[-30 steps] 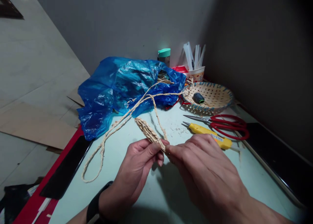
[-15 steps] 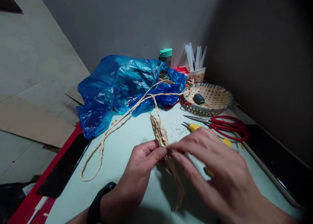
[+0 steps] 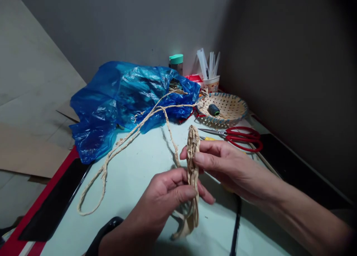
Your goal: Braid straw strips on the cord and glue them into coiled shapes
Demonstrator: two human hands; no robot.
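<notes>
Between my hands stands a narrow piece of coiled straw-coloured braided cord (image 3: 193, 140), held nearly upright above the table. My left hand (image 3: 170, 194) pinches its lower part, thumb in front and fingers behind. My right hand (image 3: 223, 161) grips the upper part between thumb and fingers. Loose flat fibre ends (image 3: 186, 228) hang below the left thumb. A twisted cord (image 3: 171, 137) runs from behind the piece up to the blue plastic bag. Another length of cord (image 3: 122, 146) lies on the left, ending in a loop.
A blue plastic bag (image 3: 117, 96) fills the back left. Red-handled scissors (image 3: 242, 138) and a partly hidden yellow-handled tool (image 3: 209, 138) lie right of centre. Behind stand a woven basket (image 3: 232, 109) with a thread spool (image 3: 214, 109), a paper cup (image 3: 212, 84) of plastic strips and a green-lidded bottle (image 3: 176, 60).
The coiled piece has been raised and turned more upright. My right hand has moved from the loose ends to its upper part. The view has shifted slightly right.
</notes>
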